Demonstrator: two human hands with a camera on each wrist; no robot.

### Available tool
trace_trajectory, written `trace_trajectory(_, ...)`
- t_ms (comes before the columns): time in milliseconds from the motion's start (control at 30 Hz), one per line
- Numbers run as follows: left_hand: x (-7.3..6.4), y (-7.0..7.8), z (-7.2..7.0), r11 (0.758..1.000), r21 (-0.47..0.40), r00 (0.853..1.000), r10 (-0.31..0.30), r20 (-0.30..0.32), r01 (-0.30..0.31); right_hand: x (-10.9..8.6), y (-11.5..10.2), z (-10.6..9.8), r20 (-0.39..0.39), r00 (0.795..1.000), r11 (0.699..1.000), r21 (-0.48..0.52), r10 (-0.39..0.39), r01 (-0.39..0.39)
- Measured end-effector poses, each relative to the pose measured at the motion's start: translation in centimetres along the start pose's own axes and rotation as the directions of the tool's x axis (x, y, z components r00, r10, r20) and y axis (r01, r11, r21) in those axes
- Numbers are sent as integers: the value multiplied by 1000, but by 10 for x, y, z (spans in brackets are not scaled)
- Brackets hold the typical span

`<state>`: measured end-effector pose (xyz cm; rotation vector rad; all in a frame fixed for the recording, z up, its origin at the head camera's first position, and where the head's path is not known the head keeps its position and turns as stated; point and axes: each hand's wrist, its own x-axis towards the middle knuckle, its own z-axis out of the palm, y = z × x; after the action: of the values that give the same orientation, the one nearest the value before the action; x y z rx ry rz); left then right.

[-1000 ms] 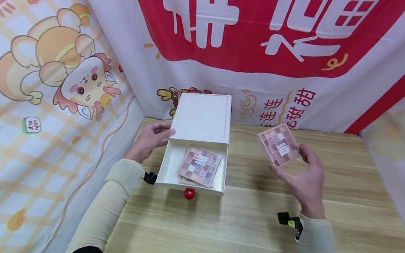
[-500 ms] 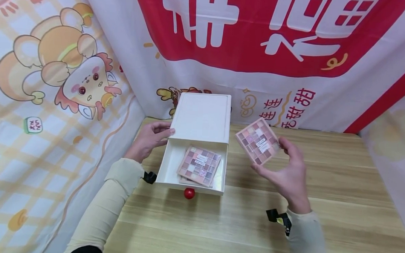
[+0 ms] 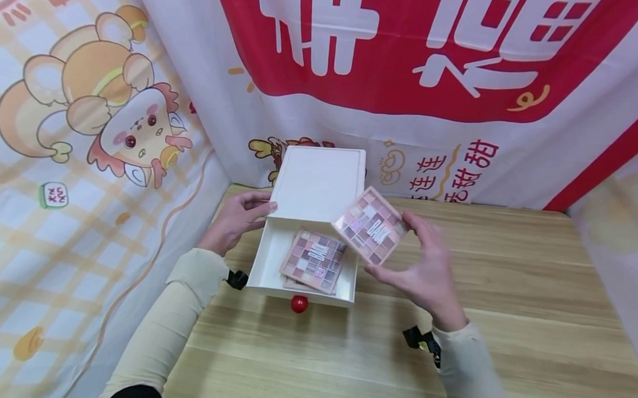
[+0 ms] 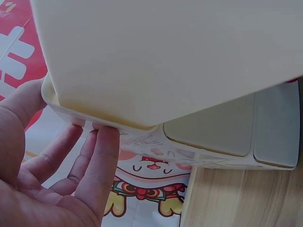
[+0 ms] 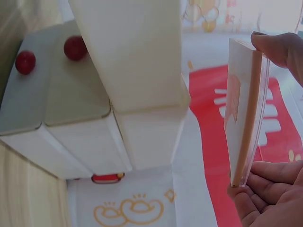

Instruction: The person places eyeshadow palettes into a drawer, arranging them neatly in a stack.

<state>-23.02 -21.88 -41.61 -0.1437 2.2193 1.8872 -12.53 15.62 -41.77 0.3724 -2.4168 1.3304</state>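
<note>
In the head view, we see the right hand (image 3: 428, 269) with thumb and fingers clamped on a tilted palette (image 3: 373, 226), near the right wall of the pulled-out drawer (image 3: 265, 262), in which stacked palettes (image 3: 314, 259) lie; the white cabinet (image 3: 319, 184) stands close to the far left corner of the desk (image 3: 532, 327). In the left wrist view, we find the left hand (image 4: 61, 175) with its fingers apart, the fingertips touching the cabinet's side. In the right wrist view, we see the held palette edge-on, pinched at two opposite sides, apart from the cabinet.
</note>
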Motion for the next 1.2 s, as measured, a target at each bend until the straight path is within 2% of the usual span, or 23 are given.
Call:
trace_trajectory(133, 1, 0, 0, 1000, 2, 1000, 3, -2, -3, 4, -6, 7, 52, 995, 996, -14, -84, 84)
trace_trajectory(333, 1, -1, 0, 1000, -8, 1000, 1, -4, -1, 9, -15, 20, 143, 973, 984, 12, -179, 179)
trace_trajectory(667, -1, 1, 1, 1000, -12, 1000, 2, 5, -2, 10, -27, 40, 285, 932, 972, -15, -222, 236)
trace_trajectory(1200, -2, 1, 0, 1000, -14, 1000, -3, -2, 3, 13, -36, 53, 397, 888, 966, -8, -234, 259)
